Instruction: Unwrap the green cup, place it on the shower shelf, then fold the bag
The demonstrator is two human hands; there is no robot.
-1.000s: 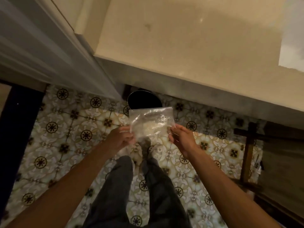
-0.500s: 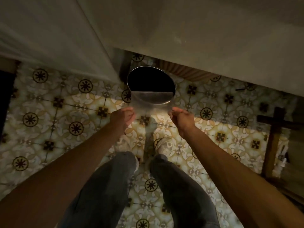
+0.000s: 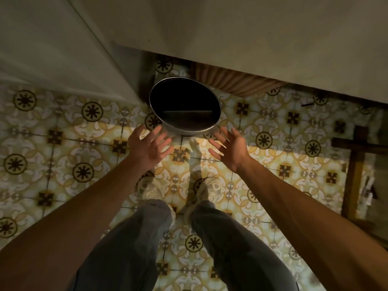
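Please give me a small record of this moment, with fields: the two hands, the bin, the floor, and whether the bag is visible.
left hand: open, fingers spread, holds nothing, just short of the bin
right hand: open, fingers spread, holds nothing, just short of the bin
bin: round, metal rim, dark inside, stands on the floor under the counter edge
bag: cannot be made out; a faint flat shape shows low inside the bin, unclear what it is
floor: patterned tiles
shoes: pale, behind the bin
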